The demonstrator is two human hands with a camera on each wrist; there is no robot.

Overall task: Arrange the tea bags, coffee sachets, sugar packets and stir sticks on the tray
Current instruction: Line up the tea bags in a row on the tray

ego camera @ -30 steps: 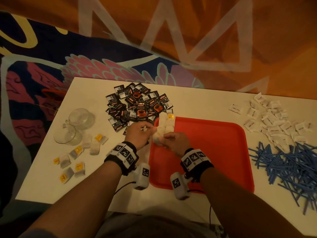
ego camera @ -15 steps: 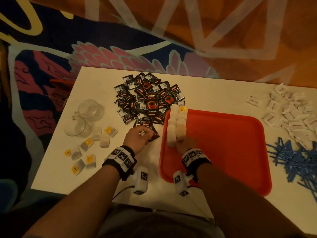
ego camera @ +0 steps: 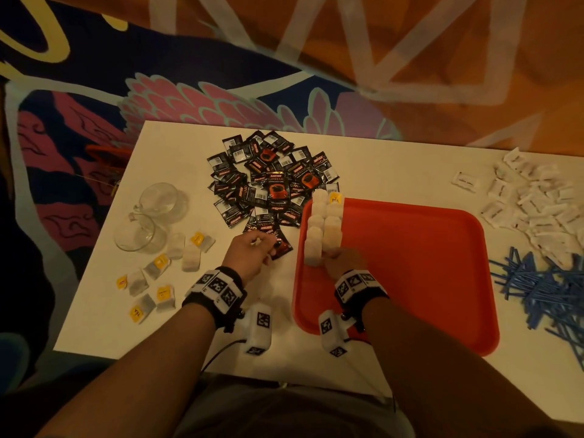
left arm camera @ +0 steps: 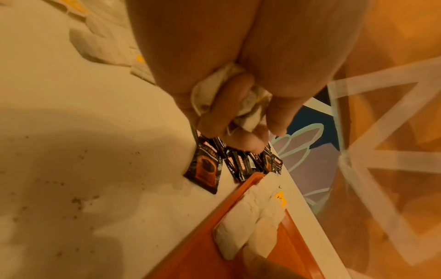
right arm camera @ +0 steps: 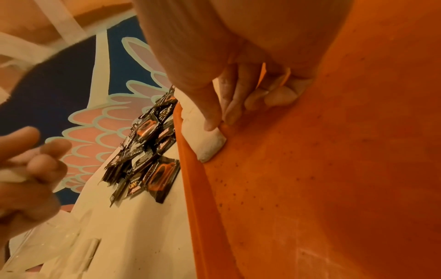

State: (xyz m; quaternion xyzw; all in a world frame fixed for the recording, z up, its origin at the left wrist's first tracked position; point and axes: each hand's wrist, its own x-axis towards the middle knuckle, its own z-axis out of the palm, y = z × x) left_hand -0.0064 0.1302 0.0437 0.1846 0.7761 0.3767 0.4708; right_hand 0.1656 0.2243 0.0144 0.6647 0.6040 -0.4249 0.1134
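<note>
**Tea bags going onto tray in two rows; remaining supplies not yet moved**

Tea bag rows point(ego camera: 324, 227) are lying in two columns along the left edge of the red tray point(ego camera: 442, 279), running from its far left corner toward the person. Right hand point(ego camera: 344, 263) is sitting at the near end of those rows; in the right wrist view its fingers point(right arm camera: 229, 105) are pressing down on the nearest bags, thumb and forefinger appearing to nip the edge of one. Left hand point(ego camera: 251, 252) is hovering over the table just left of the tray, fingers curled round a crumpled tea bag point(left arm camera: 248, 105), as the left wrist view is showing.

Loose tea bags point(ego camera: 164, 273) with yellow tags are lying on the table's left side, near two glass cups point(ego camera: 148, 219). Coffee sachets point(ego camera: 271, 188) are piled beyond the left hand, the nearest ones touching or almost touching the tray's rim. Sugar packets point(ego camera: 537, 200) and blue stir sticks point(ego camera: 543, 289) are lying off the tray to the right.

Judgement: task is at an early stage, with only tea bags placed.

Risks from here:
- Bags in the rows are soft and overlapping; a sideways nudge from the right hand could be skewing the columns.
- The bag in the left hand is looking bunched, so it may not lie flat, and its string could snag a neighbour.
- Sachets crowding the tray rim could get dragged along by the left wrist.
</note>
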